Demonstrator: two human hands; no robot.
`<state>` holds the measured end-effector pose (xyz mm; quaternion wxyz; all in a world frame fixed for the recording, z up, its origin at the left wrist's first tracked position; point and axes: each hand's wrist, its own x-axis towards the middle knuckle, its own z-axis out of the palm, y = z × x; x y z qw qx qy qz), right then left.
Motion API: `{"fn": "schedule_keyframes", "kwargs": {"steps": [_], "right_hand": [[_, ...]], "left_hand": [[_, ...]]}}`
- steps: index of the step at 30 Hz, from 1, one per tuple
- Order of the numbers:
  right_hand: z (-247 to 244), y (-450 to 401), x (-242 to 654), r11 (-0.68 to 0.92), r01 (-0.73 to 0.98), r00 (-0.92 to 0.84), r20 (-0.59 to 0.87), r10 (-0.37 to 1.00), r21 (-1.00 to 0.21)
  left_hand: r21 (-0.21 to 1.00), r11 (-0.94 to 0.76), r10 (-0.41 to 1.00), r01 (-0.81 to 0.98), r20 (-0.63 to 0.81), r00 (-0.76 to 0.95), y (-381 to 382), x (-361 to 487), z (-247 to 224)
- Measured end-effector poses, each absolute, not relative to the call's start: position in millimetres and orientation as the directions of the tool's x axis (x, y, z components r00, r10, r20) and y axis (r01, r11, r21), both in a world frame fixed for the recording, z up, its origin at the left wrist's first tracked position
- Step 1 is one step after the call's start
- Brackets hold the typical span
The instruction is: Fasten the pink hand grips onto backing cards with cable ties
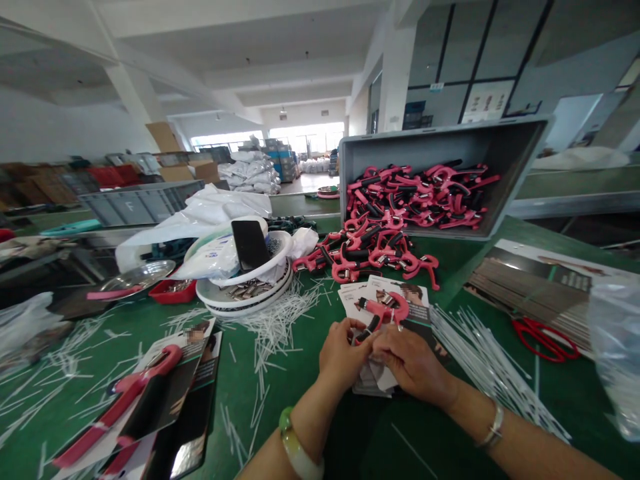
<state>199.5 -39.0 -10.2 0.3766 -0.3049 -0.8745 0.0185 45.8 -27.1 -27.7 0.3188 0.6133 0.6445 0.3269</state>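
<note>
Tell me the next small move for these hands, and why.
Probably draw the white tie snug with the right hand, the left hand steadying the pink-and-black tool: it lies over the printed card, the tie seems to cross it, and the right fingers bunch close by. Its tightness I cannot tell.

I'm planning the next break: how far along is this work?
Looks done: carded tools at left. In hand: the left hand steadies a pink-and-black tool on a card; the right hand works beside it. Apparently left: many loose tools in and before the grey crate. Probably far from finished.
</note>
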Motion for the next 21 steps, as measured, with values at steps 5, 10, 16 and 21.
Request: {"fn": "schedule_keyframes", "kwargs": {"steps": [5,10,16,21], "right_hand": [[-8,-44,200,0.803,0.567,-0.478,0.722,0.501,-0.182],[-10,-58,206,0.734,0.655,-0.444,0.695,0.566,-0.179],[-15,-65,210,0.747,0.658,-0.638,0.456,0.621,-0.096],[0,-66,241,0.65,0.719,-0.539,0.392,0.745,-0.246]], "left_hand": [[0.817,-0.001,0.999,0.577,0.025,-0.034,-29,47,-23],[0.805,-0.058,0.998,0.591,0.067,0.007,-34,45,-20],[0.705,-0.091,0.993,0.703,0.121,0.006,-39,47,-21],[0.614,-0.113,0.985,0.781,0.17,0.009,-45,51,-20]]}}
